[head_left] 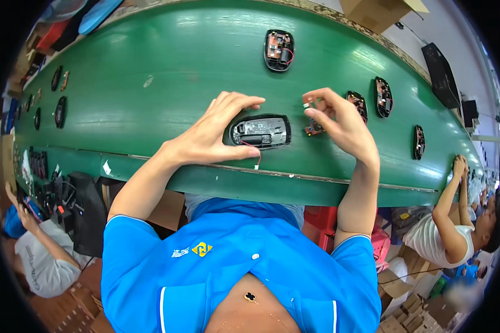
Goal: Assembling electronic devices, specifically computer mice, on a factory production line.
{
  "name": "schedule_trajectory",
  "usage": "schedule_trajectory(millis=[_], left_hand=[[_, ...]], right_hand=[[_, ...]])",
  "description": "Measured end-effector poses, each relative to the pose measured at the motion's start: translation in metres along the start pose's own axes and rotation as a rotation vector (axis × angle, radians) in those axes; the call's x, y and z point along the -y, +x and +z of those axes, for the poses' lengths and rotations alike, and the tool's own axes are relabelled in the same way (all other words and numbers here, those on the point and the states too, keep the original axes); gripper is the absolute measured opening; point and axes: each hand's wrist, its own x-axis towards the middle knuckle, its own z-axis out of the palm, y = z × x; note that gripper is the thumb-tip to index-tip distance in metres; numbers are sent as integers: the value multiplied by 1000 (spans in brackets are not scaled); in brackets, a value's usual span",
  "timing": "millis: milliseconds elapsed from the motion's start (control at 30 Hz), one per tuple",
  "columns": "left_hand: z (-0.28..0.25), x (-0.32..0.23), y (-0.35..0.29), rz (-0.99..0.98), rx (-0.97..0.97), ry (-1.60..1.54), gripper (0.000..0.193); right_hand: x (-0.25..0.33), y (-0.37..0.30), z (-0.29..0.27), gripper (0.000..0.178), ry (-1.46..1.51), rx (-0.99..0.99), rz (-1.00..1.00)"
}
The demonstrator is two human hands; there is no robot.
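Observation:
My left hand (208, 133) curves around the left end of a black computer mouse shell (261, 132), fingers and thumb apart. Its thumb lies close along the near edge; whether it touches cannot be told. The shell lies open-side up, with a dark cylindrical part inside and a thin red wire (259, 161) with a white plug hanging over the near side. To the right of the shell, my right hand (339, 119) is closed in a pinch on a small brown circuit board (314, 129), partly hidden by the fingers.
On the green work surface (178, 66) lie an opened mouse with its board (279, 50) at the far side and several more to the right, including one mouse (383, 97). More parts lie far left. A co-worker (450, 233) works at the right; another person (50, 255) sits left.

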Motion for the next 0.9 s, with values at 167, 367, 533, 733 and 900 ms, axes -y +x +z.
schedule_trajectory(millis=[167,367,533,733,900], left_hand=[[6,-2,2,36,14,60,80],[0,2,-10,12,-12,45,83],[-4,4,-11,11,26,23,84],[-2,8,-10,44,10,29,87],[1,10,-9,74,1,26,92]], right_hand=[[-15,-3,15,35,-331,-279,-157],[-25,-20,36,44,-502,-405,-281],[-36,-20,35,49,-435,-353,-237],[-21,-16,34,52,-205,-301,-233],[-8,-13,42,56,-95,-111,-422]])
